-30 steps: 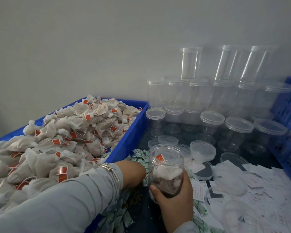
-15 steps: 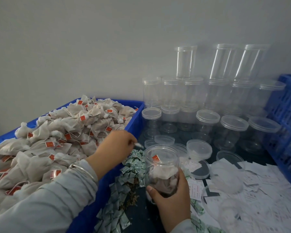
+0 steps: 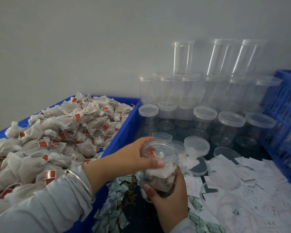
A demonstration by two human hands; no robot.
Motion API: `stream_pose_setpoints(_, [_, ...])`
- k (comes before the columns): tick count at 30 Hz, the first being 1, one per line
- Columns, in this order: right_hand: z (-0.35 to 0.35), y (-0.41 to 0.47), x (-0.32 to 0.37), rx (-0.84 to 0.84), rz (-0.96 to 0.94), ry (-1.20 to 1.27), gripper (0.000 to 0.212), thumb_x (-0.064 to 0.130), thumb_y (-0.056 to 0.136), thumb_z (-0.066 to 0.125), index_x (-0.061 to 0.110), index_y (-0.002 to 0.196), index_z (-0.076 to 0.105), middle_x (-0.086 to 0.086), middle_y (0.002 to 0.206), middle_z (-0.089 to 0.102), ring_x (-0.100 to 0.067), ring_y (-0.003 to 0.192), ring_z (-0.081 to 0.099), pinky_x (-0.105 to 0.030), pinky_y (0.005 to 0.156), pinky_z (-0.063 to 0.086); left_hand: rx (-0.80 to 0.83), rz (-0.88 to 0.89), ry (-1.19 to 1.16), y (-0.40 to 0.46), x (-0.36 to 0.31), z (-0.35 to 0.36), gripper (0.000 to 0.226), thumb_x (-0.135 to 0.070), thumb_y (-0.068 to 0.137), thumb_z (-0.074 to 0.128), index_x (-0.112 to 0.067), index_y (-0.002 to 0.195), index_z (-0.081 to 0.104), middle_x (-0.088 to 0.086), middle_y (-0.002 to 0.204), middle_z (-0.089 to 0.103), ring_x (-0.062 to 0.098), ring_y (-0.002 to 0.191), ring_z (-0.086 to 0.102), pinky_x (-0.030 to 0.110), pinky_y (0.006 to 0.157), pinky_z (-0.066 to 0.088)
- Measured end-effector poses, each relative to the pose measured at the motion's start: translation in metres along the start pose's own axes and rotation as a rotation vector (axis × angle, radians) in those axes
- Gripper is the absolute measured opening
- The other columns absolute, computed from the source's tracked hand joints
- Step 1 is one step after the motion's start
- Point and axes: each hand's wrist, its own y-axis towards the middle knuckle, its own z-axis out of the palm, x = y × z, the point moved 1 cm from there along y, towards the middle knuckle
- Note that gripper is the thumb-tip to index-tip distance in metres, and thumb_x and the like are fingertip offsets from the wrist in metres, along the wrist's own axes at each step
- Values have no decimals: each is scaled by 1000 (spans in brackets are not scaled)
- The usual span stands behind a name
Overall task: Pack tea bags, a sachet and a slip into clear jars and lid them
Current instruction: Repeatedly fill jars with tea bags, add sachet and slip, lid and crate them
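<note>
Clear plastic, the jar (image 3: 160, 167) stands unlidded near the front of the desk (image 3: 141, 214), part-filled with tea bags. The right hand (image 3: 169, 197) wraps its grip round the jar's lower half. The left hand (image 3: 136, 157) sits at the jar's mouth, fingers curved over the rim; whether they pinch anything I cannot tell. Sachets (image 3: 114, 209) lie just left of the jar, slips (image 3: 252, 182) to its right, loose lids (image 3: 196, 146) behind. A blue crate (image 3: 124, 132) of tea bags (image 3: 57, 137) stands at left.

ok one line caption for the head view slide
Right hand grips a tea-filled jar while left hand reaches its mouth.
</note>
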Motion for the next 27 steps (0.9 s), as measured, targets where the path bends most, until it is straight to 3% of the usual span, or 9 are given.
stream_pose_setpoints(3, [-2,-2,4,-20,-47,-43,106,52,48,78,34,142,31,10,135,49,-9,126,47,-43,103,44,53,30,27,2,3,5,115,-61,45,85,-45,141,24,-29,121,53,-10,111,53,20,100,43])
stream_pose_setpoints(5, [-4,0,6,-31,-94,-54,104,49,49,78,35,141,31,11,135,49,-8,126,47,-42,103,44,66,66,-40,3,2,7,107,-56,47,86,-40,139,33,-20,127,55,-2,118,52,29,105,42])
stream_pose_setpoints(8, [-8,7,17,55,-148,-1,91,52,58,76,36,137,34,18,132,52,-5,124,49,-33,101,46,15,110,-72,1,1,8,86,-56,46,83,-49,123,46,-17,119,61,-1,110,58,27,98,47])
stream_pose_setpoints(10, [-15,12,24,136,-200,-22,69,63,79,57,32,137,38,24,130,52,-1,123,49,-20,100,42,-52,111,-58,0,-1,6,68,-61,42,80,-66,103,49,-25,109,63,-8,99,60,16,85,48])
stream_pose_setpoints(13, [-37,22,22,137,-141,-314,52,63,91,34,33,131,48,28,119,54,-1,120,50,-16,96,39,-108,108,-32,-1,-2,4,62,-64,38,78,-68,92,48,-40,99,58,-17,92,57,9,74,43])
stream_pose_setpoints(16, [-65,32,6,75,-21,-708,36,40,92,55,21,123,61,9,112,60,-13,113,53,-22,92,41,-169,82,-25,0,1,3,71,-66,34,78,-54,97,47,-33,99,61,-19,90,56,8,73,41])
stream_pose_setpoints(20, [-76,34,0,250,75,-1246,30,43,89,52,23,111,59,4,121,56,-18,115,47,-25,90,35,-164,63,-1,-1,1,6,75,-65,33,79,-53,99,45,-25,106,60,-11,95,58,10,76,42])
stream_pose_setpoints(25, [-72,34,-1,206,60,-1248,14,40,88,55,31,99,56,8,111,62,-18,109,52,-26,78,37,-115,72,34,-3,0,7,67,-53,49,86,-54,100,42,-21,111,58,-6,99,56,10,77,41])
stream_pose_setpoints(27, [-72,34,-1,179,47,-1231,7,35,88,54,29,85,58,10,88,62,-19,102,55,-27,70,34,-114,76,43,-3,0,7,67,-51,51,86,-54,100,41,-20,112,57,-5,100,56,10,78,41])
